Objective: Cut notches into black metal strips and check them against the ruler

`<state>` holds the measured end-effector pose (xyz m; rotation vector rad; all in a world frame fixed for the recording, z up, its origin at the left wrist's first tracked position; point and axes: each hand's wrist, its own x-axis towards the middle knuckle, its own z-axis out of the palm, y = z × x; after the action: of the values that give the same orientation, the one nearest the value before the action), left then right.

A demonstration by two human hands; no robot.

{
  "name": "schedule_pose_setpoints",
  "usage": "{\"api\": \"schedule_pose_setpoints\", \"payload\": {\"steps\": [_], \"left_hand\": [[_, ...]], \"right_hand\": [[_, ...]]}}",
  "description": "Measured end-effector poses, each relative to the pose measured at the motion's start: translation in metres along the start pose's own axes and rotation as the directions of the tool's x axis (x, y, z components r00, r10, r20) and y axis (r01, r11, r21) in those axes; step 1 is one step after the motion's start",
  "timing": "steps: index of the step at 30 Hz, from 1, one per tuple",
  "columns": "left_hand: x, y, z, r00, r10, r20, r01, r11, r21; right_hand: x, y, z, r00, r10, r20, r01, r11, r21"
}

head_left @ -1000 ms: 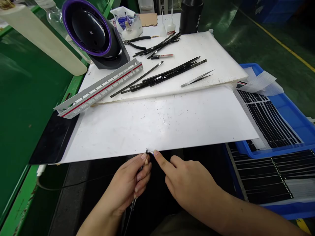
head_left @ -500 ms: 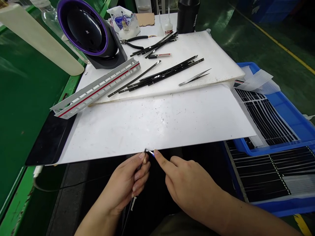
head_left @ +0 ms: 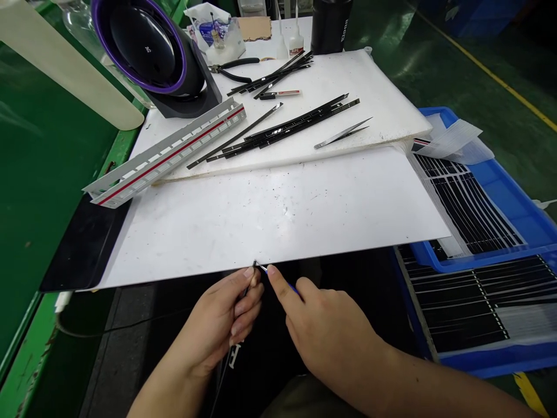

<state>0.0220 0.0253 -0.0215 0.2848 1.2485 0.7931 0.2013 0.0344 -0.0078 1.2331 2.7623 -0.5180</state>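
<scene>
Black strip (head_left: 255, 264) pinched in the left hand's (head_left: 237, 307) grip, its end standing just beside the front edge of the table (head_left: 278, 220). Between that edge and the foam pad (head_left: 383, 104), the white top is open. The black bottle (head_left: 331, 29) bears pale lettering, not surely legible. The right hand's (head_left: 333, 319) grip is closed on a blue-handled tool (head_left: 264, 269), tip at the strip; more blue shows than before.

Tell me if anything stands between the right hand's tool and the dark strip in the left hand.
Nothing visible: the right hand has the tool tip close beside the dark strip, above the left hand.
</scene>
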Motion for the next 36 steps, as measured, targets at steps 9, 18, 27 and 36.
{"api": "schedule_pose_setpoints", "payload": {"steps": [9,18,27,36], "left_hand": [[0.0,0.006,-0.004,0.996,-0.054,0.077,0.06,0.995,-0.077],[0.0,0.007,-0.004,0.996,-0.059,0.062,0.062,0.997,-0.052],[-0.003,0.001,-0.004,0.999,-0.037,-0.006,0.037,0.999,0.03],[-0.002,0.002,-0.009,0.996,-0.079,0.031,0.079,0.997,-0.024]], "right_hand": [[-0.001,0.009,0.003,0.997,0.057,-0.058,-0.042,0.972,0.229],[0.0,0.007,-0.005,0.997,0.041,-0.073,-0.021,0.966,0.259],[-0.002,0.016,-0.003,0.998,0.035,-0.06,-0.028,0.993,0.114],[-0.003,0.025,-0.013,0.998,0.068,0.002,-0.066,0.966,0.25]]}}
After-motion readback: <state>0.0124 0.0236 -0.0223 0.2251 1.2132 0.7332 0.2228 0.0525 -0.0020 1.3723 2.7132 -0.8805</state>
